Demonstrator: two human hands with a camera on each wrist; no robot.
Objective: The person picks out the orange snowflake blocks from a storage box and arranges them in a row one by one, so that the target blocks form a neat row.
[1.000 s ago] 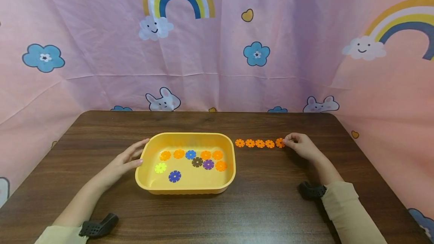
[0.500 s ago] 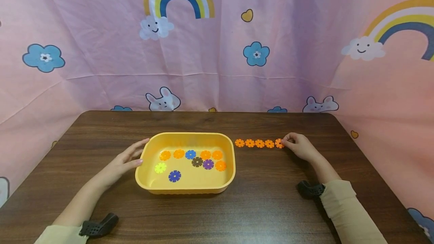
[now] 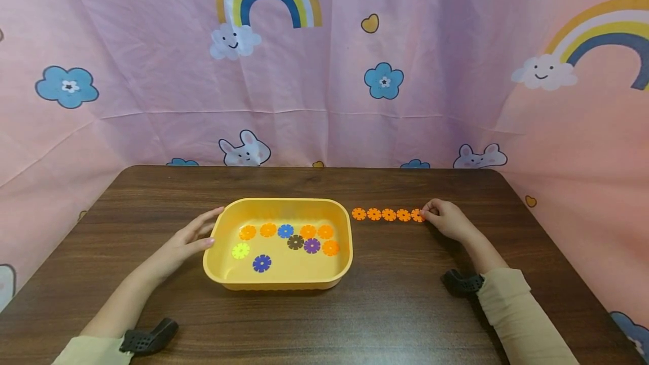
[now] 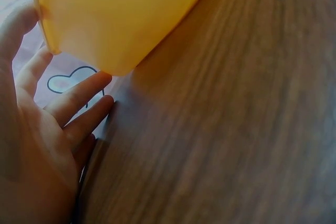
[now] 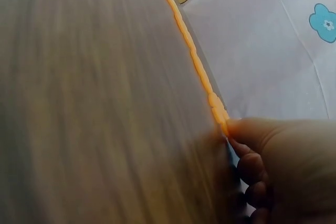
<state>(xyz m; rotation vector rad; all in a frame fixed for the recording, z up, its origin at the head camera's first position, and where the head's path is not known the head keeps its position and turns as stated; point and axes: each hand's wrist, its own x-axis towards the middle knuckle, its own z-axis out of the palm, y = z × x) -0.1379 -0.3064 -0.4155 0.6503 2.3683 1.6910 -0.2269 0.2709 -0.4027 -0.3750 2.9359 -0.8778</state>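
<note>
My left hand (image 3: 174,248) rests its thumb and fingertips against the left end of a yellow plastic tub (image 3: 278,285), fingers loosely spread; the left wrist view shows the tub's outer wall (image 4: 115,19) close by. Right of the tub, several orange snowflake discs (image 3: 389,214) lie side by side in a straight row. My right hand (image 3: 448,218) pinches the orange snowflake disc (image 3: 417,216) at the row's right end between thumb and finger. Seen nearly edge-on in the right wrist view, that disc (image 5: 217,109) lines up with the others; its far edge is hidden by the fingertips.
Inside the tub lie loose snowflake discs, several orange, plus a lime one (image 3: 240,250), two blue, a brown one (image 3: 296,242) and a purple one (image 3: 312,246). The brown wooden table (image 3: 385,314) ends at a pink patterned curtain (image 3: 324,89) behind.
My right hand has moved slightly left with the pinched disc, which now sits level and close against the row. The left hand and tub have stayed in place.
</note>
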